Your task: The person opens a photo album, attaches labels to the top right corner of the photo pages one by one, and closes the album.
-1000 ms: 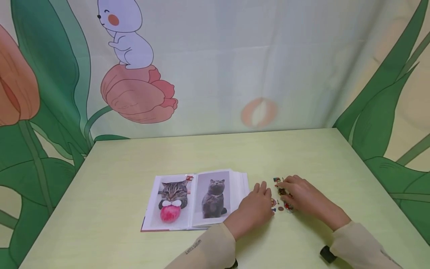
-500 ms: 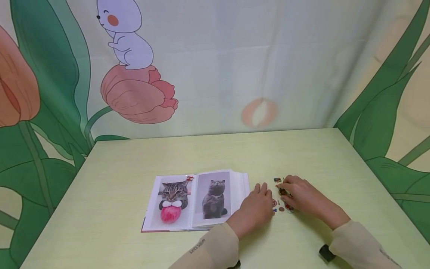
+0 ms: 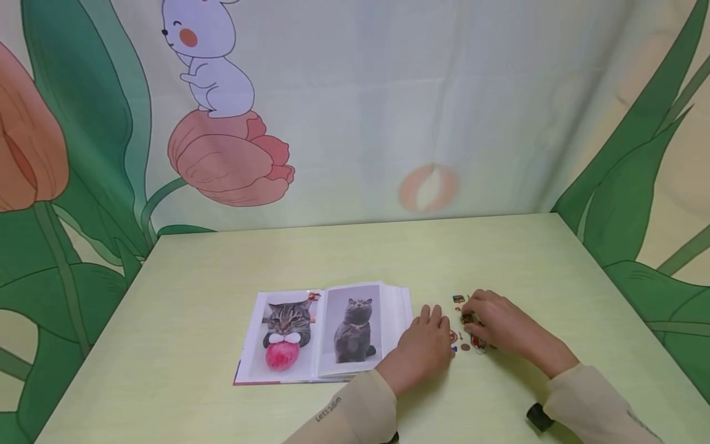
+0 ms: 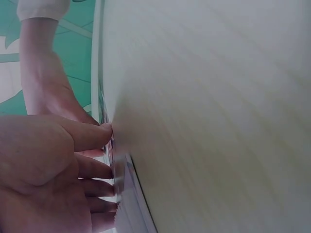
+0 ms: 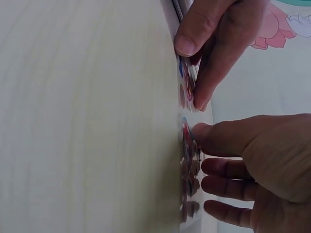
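Observation:
A clear sheet of small colourful stickers [image 3: 465, 347] lies on the table right of an open photo album [image 3: 357, 330]. My left hand [image 3: 424, 342] rests with fairly straight fingers over the sheet's left side, close to the album pages. At the stickers on the right part, my right hand [image 3: 496, 320] has its thumb and fingertips down. In the right wrist view the right thumb [image 5: 206, 136] touches the edge of a sticker, apart from the straight fingers. Part of the sheet is hidden under both hands.
The album shows a cat with a pink ball and a grey cat; a small red sticker [image 3: 314, 296] sits at the top of its left page. A pale wooden table [image 3: 183, 308] reaches back to a printed curtain [image 3: 355, 123]. A black wrist device [image 3: 539, 417] shows below the right sleeve.
My right fingertips have shifted slightly to the right over the dark sticker, showing more of the sheet. The left hand and album have hardly moved.

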`<state>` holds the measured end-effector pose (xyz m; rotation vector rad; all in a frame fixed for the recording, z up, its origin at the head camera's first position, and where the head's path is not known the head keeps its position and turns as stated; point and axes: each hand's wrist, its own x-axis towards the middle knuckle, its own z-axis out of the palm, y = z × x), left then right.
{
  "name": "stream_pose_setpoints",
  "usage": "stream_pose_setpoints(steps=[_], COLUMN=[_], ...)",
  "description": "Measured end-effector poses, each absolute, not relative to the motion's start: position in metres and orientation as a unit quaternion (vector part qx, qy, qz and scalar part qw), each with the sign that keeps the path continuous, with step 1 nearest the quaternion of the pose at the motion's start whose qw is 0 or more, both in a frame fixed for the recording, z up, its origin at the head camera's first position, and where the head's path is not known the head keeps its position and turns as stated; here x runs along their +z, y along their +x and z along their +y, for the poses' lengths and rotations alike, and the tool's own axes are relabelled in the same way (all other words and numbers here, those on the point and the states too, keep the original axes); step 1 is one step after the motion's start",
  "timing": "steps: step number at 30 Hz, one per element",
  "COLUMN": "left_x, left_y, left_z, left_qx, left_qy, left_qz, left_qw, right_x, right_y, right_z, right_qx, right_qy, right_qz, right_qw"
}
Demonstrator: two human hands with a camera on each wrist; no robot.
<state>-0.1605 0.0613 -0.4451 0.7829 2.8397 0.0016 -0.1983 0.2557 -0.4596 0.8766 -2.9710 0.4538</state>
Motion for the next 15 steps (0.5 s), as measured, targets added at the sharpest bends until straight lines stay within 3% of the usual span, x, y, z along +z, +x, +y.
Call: stream_pose_setpoints(steps=[15], left_x=[-0.4464], left_y=[-0.1597], left_z=[0.0606], left_qx=[-0.002], left_qy=[0.265], left_qz=[0.959], left_qw=[0.094], right_x=[-0.4666], right_y=[-0.2078], right_z=[0.2562], right_qx=[0.216], right_qy=[0.227], right_qz=[-0.95], right_qw=[-0.001])
